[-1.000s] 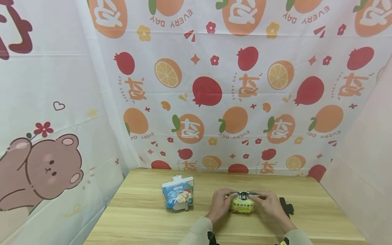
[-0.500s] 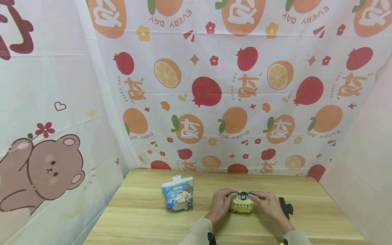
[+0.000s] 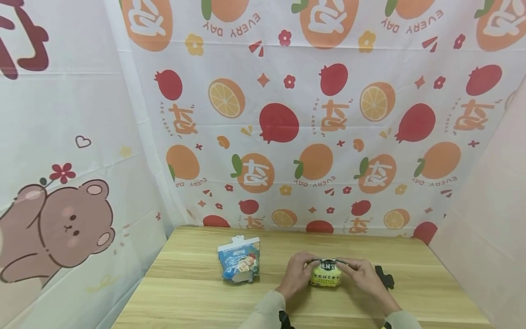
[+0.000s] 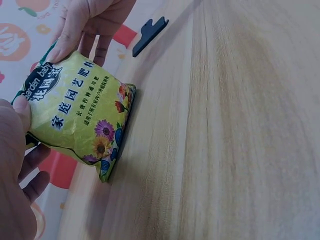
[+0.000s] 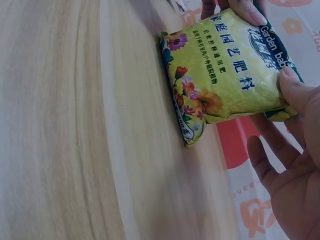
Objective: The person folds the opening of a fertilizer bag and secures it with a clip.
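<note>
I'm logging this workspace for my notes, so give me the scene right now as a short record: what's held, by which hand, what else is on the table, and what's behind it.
Held item: yellow packet, printed side facing the person
Left hand: pinches the packet near its upper left corner
Right hand: pinches it near its upper right corner
To the left: blue bag with a white clip across its top
To the right: black clip, on the table beside the right hand
Surface: wood-grain table
Backdrop: fruit-print cloth
</note>
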The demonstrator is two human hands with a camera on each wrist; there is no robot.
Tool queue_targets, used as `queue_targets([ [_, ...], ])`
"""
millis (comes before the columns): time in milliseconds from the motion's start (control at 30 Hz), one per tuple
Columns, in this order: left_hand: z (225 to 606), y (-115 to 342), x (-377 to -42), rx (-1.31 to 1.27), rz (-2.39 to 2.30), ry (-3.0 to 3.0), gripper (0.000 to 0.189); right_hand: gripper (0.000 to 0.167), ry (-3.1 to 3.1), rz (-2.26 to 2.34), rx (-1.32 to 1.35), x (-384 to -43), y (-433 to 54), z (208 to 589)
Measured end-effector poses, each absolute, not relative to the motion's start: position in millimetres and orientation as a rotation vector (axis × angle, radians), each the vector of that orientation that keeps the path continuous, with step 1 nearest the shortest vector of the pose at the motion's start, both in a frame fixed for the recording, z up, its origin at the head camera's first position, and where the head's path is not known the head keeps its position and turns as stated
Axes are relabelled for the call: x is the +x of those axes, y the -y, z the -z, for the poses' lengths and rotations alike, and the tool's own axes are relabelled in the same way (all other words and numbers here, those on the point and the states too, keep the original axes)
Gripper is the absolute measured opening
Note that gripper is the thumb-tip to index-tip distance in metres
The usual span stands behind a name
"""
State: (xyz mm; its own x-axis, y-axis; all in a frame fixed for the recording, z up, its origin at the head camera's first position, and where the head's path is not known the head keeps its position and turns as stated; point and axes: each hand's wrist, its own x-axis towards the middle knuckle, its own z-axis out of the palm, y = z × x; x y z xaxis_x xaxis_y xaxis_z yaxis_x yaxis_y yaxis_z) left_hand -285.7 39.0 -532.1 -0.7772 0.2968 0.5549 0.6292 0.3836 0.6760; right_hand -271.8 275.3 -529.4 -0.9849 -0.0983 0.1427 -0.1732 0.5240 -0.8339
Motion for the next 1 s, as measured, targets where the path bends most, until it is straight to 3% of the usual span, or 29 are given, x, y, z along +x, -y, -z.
queue_targets([
  [500, 532.2, -31.4, -284.5, -0.818, 1.409, 2.4, 0.018, 0.029, 2.645, -1.511, 0.208, -265.5, -274.3, 529.6],
  [733, 536.8, -34.4, -284.5, -0.777, 1.438, 2.479, 0.034, 0.03, 2.622, -1.499, 0.17, -264.8, -269.9, 531.2],
  [1000, 541.6, -36.7, -283.0, -0.775, 1.503, 2.498, 0.041, 0.029, 2.619, -1.505, 0.126, -261.3, -269.8, 532.0],
])
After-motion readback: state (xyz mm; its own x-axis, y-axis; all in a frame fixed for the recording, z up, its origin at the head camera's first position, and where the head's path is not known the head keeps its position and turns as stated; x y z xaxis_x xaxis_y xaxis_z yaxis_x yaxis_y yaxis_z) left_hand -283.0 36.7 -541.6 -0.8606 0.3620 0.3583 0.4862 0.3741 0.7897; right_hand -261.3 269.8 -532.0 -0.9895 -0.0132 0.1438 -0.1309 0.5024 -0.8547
